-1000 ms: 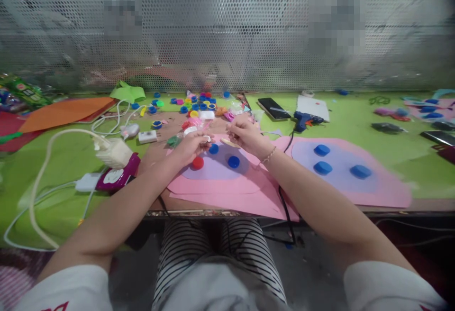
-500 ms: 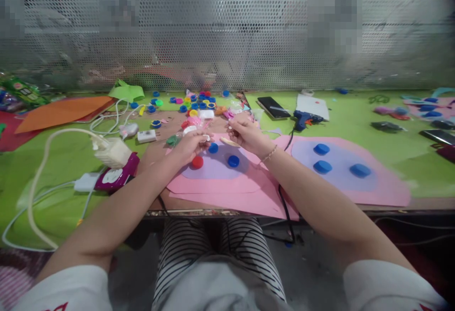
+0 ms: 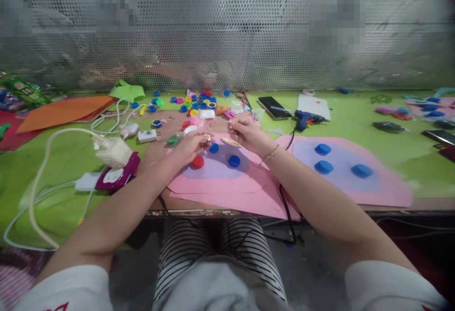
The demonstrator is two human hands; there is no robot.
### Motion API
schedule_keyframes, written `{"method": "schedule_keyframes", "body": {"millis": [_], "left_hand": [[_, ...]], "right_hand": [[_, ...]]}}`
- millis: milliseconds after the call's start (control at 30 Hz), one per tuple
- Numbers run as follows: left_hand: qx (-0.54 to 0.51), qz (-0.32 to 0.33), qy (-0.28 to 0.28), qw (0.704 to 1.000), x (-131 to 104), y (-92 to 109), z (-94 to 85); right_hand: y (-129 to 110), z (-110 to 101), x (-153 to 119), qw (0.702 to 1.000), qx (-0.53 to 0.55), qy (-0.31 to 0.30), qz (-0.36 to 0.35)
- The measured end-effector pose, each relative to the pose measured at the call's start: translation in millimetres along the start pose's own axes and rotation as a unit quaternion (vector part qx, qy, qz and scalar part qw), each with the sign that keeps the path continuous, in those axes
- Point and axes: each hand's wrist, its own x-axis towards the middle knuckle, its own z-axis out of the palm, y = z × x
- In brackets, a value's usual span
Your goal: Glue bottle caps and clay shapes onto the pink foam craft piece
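Observation:
My left hand hovers over the left part of a lilac paper shape laid on pink paper. Its fingers are pinched, with a small white bit at the tips that is too small to name. Opposite, my right hand also pinches, and what its fingertips hold is too small to make out. Just under it is a flat cream-coloured piece. On the lilac shape sit a red bottle cap, a blue cap and another blue cap, close to my left fingers.
To the right, a second pink-and-lilac paper piece bears three blue caps. A blue glue gun and a phone lie behind it. Several loose caps are scattered at the back. A purple power strip with cables stands left.

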Motion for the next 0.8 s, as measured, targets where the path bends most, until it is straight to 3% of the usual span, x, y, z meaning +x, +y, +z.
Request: {"method": "schedule_keyframes", "body": {"millis": [200,467,800], "left_hand": [[0.004,0.006,-0.004,1.0,0.7,-0.2,0.1],[-0.006,0.002,0.0,1.0,2.6,-2.0,-1.0],[-0.001,-0.002,0.002,1.0,1.0,-0.7,0.9]], "right_hand": [[-1.3,3.9,-0.7,0.999,0.012,-0.027,-0.036],[0.1,2.6,2.4,0.999,0.009,0.038,-0.028],[-2.2,4.1,-0.7,0.997,0.031,0.022,-0.072]]}}
